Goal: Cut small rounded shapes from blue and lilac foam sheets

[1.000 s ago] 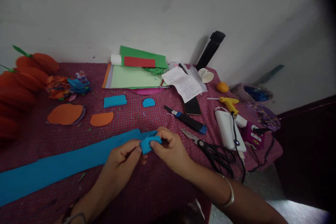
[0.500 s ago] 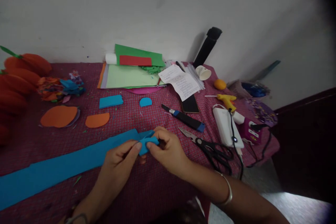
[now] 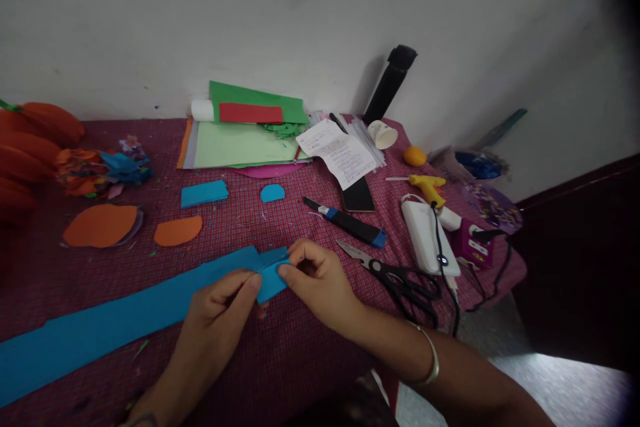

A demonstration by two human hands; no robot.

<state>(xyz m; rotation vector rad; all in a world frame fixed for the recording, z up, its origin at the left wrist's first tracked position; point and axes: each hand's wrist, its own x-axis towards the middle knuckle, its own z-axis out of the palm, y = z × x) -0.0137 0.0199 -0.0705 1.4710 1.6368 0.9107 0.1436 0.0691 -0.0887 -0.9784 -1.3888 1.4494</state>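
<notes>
A long blue paper strip (image 3: 125, 317) lies across the near part of the red checked table (image 3: 280, 353). Its right end is folded over, and both my hands pinch that fold. My left hand (image 3: 220, 310) grips it from the left with thumb and fingers closed. My right hand (image 3: 320, 283) pinches it from the right; a bangle sits on that wrist.
Black scissors (image 3: 395, 277) and a blue-black cutter (image 3: 350, 223) lie just right of my hands. Further right are a white power bank (image 3: 425, 237) and a yellow glue gun (image 3: 425, 187). Coloured paper sheets (image 3: 240, 140), blue (image 3: 204, 193) and orange cutouts (image 3: 177, 231) lie behind.
The folded end of the blue strip has been pressed flatter between my fingers. The view has shifted slightly right and down; my hands stay at the same spot.
</notes>
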